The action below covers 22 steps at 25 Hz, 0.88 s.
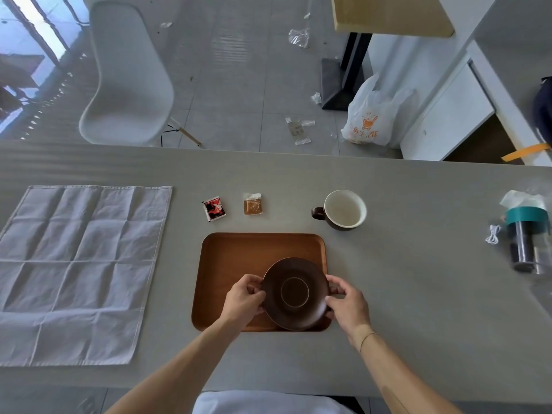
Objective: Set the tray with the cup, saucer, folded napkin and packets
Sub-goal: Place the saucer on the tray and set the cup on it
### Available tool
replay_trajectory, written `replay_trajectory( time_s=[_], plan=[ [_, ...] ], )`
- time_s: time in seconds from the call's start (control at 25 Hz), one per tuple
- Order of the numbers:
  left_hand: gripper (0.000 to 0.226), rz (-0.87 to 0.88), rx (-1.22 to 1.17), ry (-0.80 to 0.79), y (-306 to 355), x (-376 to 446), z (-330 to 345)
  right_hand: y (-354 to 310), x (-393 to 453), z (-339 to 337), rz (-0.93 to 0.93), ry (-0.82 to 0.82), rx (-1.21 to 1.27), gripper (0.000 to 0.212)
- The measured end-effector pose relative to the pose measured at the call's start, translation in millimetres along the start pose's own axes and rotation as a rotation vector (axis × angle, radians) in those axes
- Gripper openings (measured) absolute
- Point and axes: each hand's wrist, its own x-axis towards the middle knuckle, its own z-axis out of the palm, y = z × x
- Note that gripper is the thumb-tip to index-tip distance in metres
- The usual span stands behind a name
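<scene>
Fingers (pixel 254 289) of my left hand (pixel 243 297) and right hand (pixel 348 303) are pinching opposite rims of the saucer (pixel 295 292), keeping it level over the tray (pixel 239 255) at its near right; cup (pixel 343 209), packets (pixel 214 208) and unfolded napkin (pixel 77 270) are waiting on the desk (pixel 403 264).

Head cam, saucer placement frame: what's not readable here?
- Whether the dark brown round saucer rests on the brown wooden tray or hangs just above: single top-down head view.
- Left hand and right hand fingertips under the saucer rim: hidden by the saucer.
- Print on the red packet and tan packet: too small.
- Teal-lidded clear bottle: contents blurred near the right edge.
</scene>
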Motion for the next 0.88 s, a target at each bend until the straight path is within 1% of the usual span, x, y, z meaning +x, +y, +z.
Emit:
replay_trajectory(
  time_s=[0.2,0.48,0.88],
  plan=[
    [0.021,0.011,0.015,0.000,0.2,2.0,0.0,1.7,4.2,2.1,-0.015,0.027,-0.020,0.049],
    [0.021,0.029,0.036,-0.003,-0.1,2.1,-0.2,3.6,3.7,3.5,-0.060,0.064,-0.126,0.048],
    [0.022,0.031,0.042,-0.005,0.4,2.1,0.7,2.4,0.6,1.7,-0.051,0.057,-0.156,0.047]
  ],
)
